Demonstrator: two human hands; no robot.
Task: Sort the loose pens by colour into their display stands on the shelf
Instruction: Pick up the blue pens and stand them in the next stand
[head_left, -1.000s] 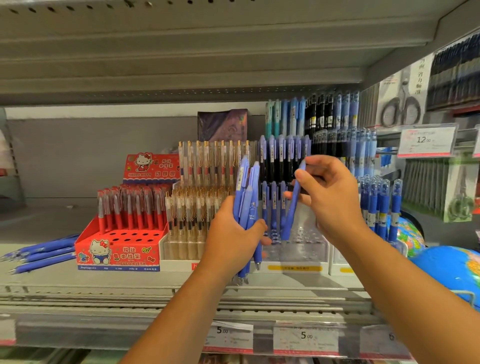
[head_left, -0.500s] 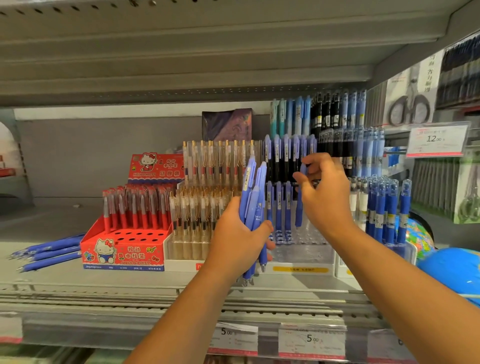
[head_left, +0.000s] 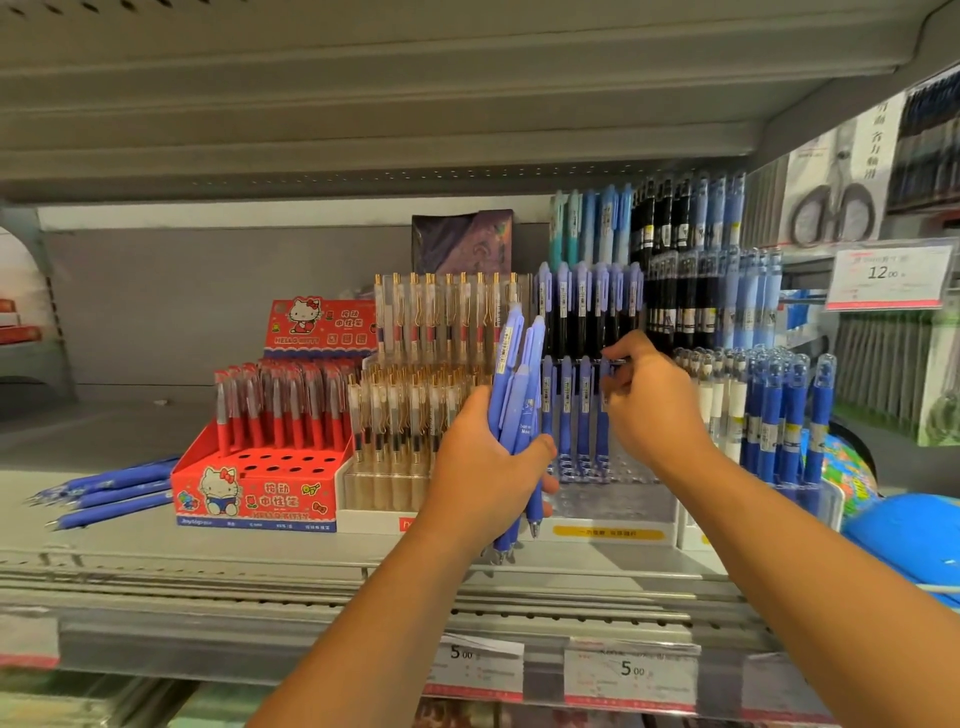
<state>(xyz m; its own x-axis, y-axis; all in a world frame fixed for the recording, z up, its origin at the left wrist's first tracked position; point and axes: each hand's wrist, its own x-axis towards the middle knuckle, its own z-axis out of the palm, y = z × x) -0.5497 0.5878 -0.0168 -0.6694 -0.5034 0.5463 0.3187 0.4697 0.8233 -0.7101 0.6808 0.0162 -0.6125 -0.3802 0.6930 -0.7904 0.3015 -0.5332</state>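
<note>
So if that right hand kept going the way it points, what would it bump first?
Likely the front row of blue pens in the clear stand, right at the right hand's fingertips; it may already touch one.

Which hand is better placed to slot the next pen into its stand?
Probably right: the right hand is at the clear stand, pinching one pen; the left hand grips the pen bundle.

Head-worn camera faces the shelf (head_left: 130, 551) from close range.
</note>
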